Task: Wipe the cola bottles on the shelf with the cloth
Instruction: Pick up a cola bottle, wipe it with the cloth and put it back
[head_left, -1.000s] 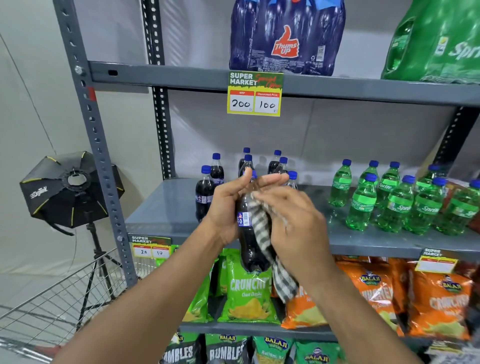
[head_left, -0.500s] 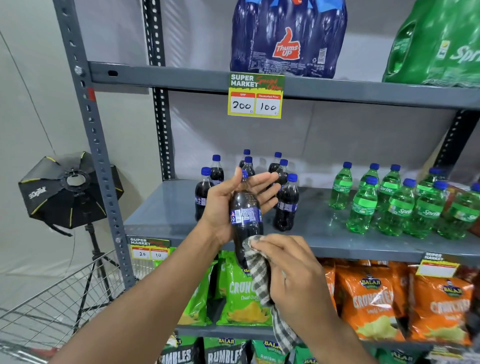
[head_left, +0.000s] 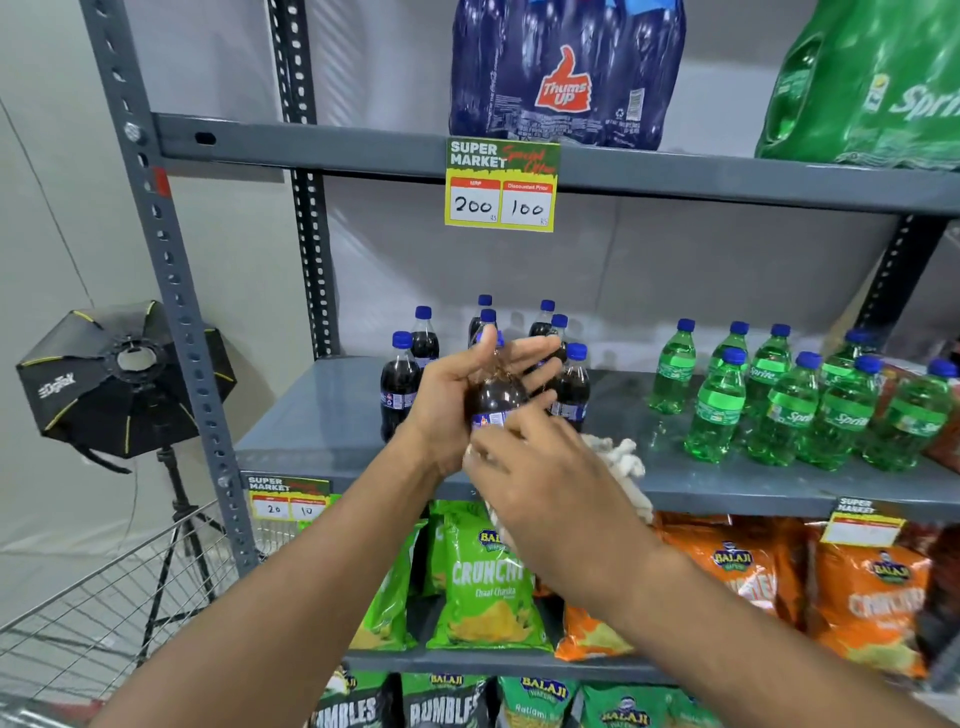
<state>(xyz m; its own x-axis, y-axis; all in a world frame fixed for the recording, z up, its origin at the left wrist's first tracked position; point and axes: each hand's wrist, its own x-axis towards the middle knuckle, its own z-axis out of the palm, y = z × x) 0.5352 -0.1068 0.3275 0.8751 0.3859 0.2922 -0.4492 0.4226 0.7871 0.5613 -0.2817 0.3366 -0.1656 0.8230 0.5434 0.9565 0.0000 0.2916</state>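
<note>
My left hand (head_left: 462, 400) holds a small cola bottle (head_left: 491, 397) with a blue cap in front of the middle shelf (head_left: 322, 415), fingers wrapped around its upper body. My right hand (head_left: 540, 488) grips a checked cloth (head_left: 615, 457) against the bottle's lower part; the cloth is blurred and flares out to the right. Several more cola bottles (head_left: 400, 389) stand on the shelf behind my hands, partly hidden.
Green Sprite bottles (head_left: 784, 400) stand at the right of the same shelf. Snack bags (head_left: 488, 582) fill the shelves below. Shrink-wrapped bottle packs (head_left: 566, 73) sit on the top shelf. A wire cart (head_left: 104, 613) and a studio light (head_left: 124, 379) are at the left.
My left hand has lifted the bottle higher, toward the shelf. My right hand with the cloth has swept up around the bottle's lower part, and the cloth now swings out to the right.
</note>
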